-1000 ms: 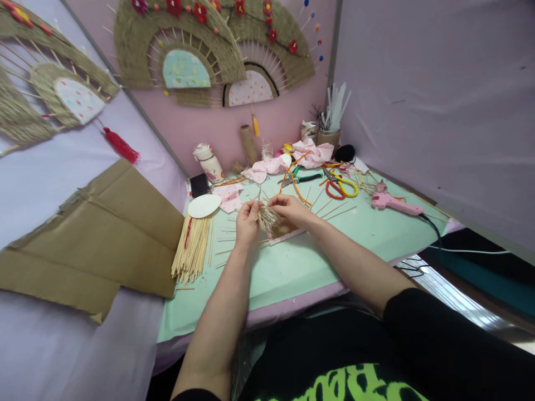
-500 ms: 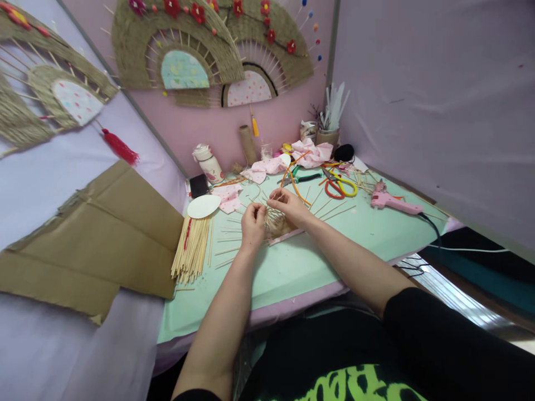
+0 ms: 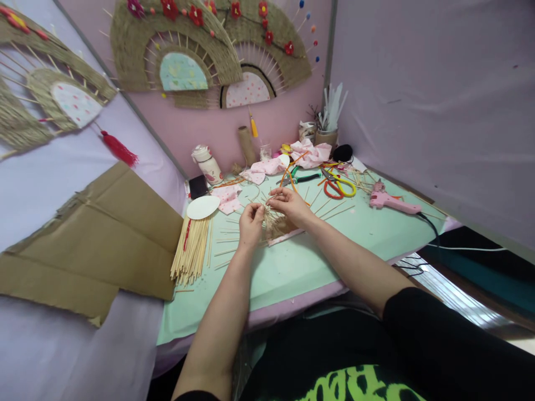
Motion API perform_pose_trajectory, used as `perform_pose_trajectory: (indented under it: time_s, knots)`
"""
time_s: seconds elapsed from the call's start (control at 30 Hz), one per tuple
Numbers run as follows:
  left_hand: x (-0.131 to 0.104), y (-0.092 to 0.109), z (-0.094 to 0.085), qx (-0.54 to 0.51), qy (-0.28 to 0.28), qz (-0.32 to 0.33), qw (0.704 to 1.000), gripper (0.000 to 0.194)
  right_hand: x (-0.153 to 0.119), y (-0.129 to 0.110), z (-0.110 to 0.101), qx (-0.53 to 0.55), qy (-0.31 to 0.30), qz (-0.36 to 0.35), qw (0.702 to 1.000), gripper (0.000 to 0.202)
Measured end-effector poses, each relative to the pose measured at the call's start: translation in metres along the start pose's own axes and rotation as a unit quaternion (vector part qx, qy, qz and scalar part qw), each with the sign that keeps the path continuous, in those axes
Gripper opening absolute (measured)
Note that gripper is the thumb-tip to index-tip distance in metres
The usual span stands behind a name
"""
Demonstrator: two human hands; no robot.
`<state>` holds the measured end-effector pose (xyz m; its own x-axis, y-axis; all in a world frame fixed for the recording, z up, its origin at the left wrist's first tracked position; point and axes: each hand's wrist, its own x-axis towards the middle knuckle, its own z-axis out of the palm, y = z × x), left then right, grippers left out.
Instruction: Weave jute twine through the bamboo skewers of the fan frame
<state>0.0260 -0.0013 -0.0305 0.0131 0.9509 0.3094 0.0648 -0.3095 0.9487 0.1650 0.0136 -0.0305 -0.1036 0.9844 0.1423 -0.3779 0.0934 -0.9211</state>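
On the table lies a small fan frame point(image 3: 288, 226), with thin wooden sticks point(image 3: 336, 209) spreading out from a brown half-round base edged in pink along its straight side. Pale twine point(image 3: 273, 216) runs among the sticks between my hands. My left hand point(image 3: 251, 224) is closed at the left of the base, thumb and forefinger pinching the twine. From the right, my right hand point(image 3: 292, 206) reaches over the sticks, its fingers bent and closed on the twine near the far rim. Both hands hide part of the weaving.
Left stand a bundle of sticks point(image 3: 191, 249), a white oval disc point(image 3: 203, 207) and a cardboard sheet point(image 3: 100, 239). Behind lie pliers point(image 3: 307, 178), scissors point(image 3: 340, 186) and pink cloth point(image 3: 310, 153). A pink glue gun point(image 3: 393, 201) lies right. Finished fans point(image 3: 179, 50) hang on the wall.
My right hand's fingers have shifted slightly and spread a little over the sticks. The twine between my hands looks more bunched. My left hand stays nearly in place.
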Motion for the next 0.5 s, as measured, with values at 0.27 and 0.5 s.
perform_pose_trajectory:
  time_s: [0.27,0.5]
  knots:
    - [-0.0015,0.0016,0.0003,-0.074,-0.094,-0.015,0.993,0.021,0.0012,-0.0008,-0.0003,-0.031,0.033,0.016,0.999,0.034]
    - [-0.0005,0.0001,-0.0013,-0.061,-0.090,-0.059,0.992,0.020,0.0045,-0.0013,-0.0005,-0.022,0.070,-0.015,0.997,0.037]
